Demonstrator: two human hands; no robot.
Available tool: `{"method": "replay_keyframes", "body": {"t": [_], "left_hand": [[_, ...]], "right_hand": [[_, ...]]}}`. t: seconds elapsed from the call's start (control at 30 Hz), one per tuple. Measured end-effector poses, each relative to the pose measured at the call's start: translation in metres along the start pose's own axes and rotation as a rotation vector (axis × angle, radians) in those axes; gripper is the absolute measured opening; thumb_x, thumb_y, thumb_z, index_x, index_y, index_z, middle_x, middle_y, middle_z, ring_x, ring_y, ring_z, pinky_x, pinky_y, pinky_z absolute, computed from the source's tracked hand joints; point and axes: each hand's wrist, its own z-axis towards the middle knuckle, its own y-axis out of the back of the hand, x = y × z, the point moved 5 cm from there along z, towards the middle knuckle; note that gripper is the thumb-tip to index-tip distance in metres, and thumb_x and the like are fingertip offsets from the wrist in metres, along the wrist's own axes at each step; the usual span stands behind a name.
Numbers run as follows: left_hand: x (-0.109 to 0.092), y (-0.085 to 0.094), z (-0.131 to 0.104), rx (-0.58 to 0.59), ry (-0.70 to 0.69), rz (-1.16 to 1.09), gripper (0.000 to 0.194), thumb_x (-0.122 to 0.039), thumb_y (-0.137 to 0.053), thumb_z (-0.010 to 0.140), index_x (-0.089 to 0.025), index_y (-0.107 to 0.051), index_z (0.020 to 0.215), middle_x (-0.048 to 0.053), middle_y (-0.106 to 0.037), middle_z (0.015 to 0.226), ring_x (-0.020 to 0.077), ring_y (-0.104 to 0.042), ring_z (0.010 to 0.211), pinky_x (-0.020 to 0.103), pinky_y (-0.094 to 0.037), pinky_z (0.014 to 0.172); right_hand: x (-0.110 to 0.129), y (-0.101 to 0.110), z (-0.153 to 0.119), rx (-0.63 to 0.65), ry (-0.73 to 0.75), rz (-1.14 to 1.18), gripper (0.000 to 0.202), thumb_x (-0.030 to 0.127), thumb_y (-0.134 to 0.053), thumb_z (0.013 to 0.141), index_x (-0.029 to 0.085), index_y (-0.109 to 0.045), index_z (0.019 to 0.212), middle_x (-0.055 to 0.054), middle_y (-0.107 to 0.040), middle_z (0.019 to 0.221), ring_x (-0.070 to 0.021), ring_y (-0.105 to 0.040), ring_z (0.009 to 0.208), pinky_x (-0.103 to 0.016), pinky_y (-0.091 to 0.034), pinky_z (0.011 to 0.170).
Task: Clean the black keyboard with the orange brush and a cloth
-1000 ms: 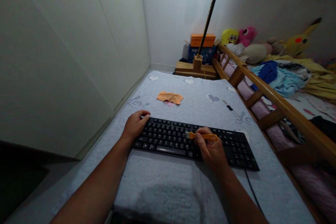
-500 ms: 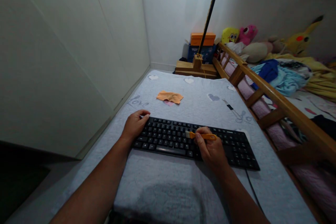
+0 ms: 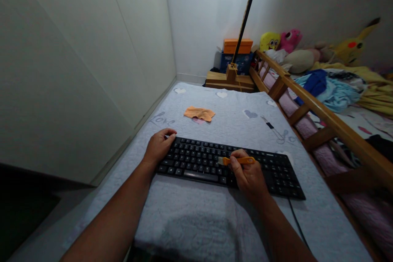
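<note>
The black keyboard (image 3: pixel 199 175) lies flat on the pale bedspread (image 3: pixel 184 217), its cable (image 3: pixel 296 221) leaving at 4 o'clock. At its 10 o'clock corner, the left hand (image 3: pixel 159 146) is placed, fingers bent, thumb against the edge; whether the edge is gripped cannot be told. Over the keys, right of centre, an orange brush (image 3: pixel 247 160) is gripped between thumb and fingers of the right hand (image 3: pixel 250 178), bristles directed toward 9 o'clock. Apart from the keyboard, an orange cloth (image 3: pixel 199 113) is seen at 11 o'clock and a slim metal tool (image 3: pixel 270 125) between 1 and 2 o'clock.
</note>
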Motion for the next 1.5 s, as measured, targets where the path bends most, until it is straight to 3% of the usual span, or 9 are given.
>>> {"method": "replay_keyframes", "body": {"t": [0.23,0.43,0.6,0.77,1.03,1.5], "left_hand": [[0.001,-0.001,0.001,-0.005,-0.003,0.000,0.038,-0.045,-0.053,0.079,-0.017,-0.073,0.095,0.005,-0.072,0.087,0.0201,-0.061,0.071,0.033,-0.048,0.073],[0.002,-0.001,0.000,-0.001,0.027,-0.003,0.038,-0.044,-0.053,0.079,-0.017,-0.073,0.097,0.004,-0.072,0.085,0.0202,-0.061,0.070,0.033,-0.047,0.072],[0.002,-0.001,0.000,-0.007,0.024,-0.013,0.036,-0.043,-0.054,0.078,-0.018,-0.073,0.096,0.005,-0.072,0.086,0.0202,-0.061,0.072,0.032,-0.047,0.071],[0.002,-0.001,0.000,0.000,0.023,-0.002,0.037,-0.044,-0.053,0.079,-0.018,-0.073,0.097,0.005,-0.072,0.086,0.0202,-0.061,0.071,0.032,-0.047,0.071],[0.000,-0.001,0.000,-0.002,0.041,-0.002,0.039,-0.045,-0.054,0.077,-0.017,-0.073,0.097,0.005,-0.072,0.085,0.0208,-0.062,0.072,0.032,-0.048,0.071],[-0.001,0.000,-0.001,0.000,0.026,-0.008,0.040,-0.046,-0.054,0.077,-0.016,-0.073,0.096,0.005,-0.073,0.089,0.0205,-0.062,0.073,0.032,-0.047,0.072]], "right_hand": [[-0.002,0.003,-0.002,-0.014,-0.017,0.047,0.025,0.031,-0.042,0.099,0.020,-0.054,0.081,0.003,-0.052,0.062,-0.0127,-0.051,0.055,-0.025,-0.036,0.055],[-0.007,-0.001,-0.003,0.069,-0.083,0.132,0.027,0.035,-0.042,0.100,0.021,-0.054,0.080,0.003,-0.053,0.060,-0.0136,-0.053,0.055,-0.025,-0.037,0.054],[-0.014,0.003,-0.004,-0.005,-0.169,0.235,0.027,0.039,-0.043,0.100,0.021,-0.055,0.084,0.002,-0.057,0.060,-0.0144,-0.056,0.055,-0.025,-0.041,0.055],[-0.010,-0.003,-0.005,0.024,-0.112,0.210,0.023,0.036,-0.044,0.100,0.021,-0.057,0.089,0.001,-0.061,0.068,-0.0148,-0.061,0.062,-0.026,-0.044,0.060],[0.009,-0.011,-0.004,0.092,0.040,0.021,0.020,0.027,-0.043,0.098,0.020,-0.055,0.083,0.002,-0.056,0.068,-0.0121,-0.054,0.058,-0.024,-0.039,0.055],[0.013,-0.011,-0.003,0.077,0.044,0.040,0.019,0.028,-0.043,0.098,0.020,-0.055,0.085,0.002,-0.056,0.068,-0.0112,-0.052,0.056,-0.022,-0.038,0.053]]}}
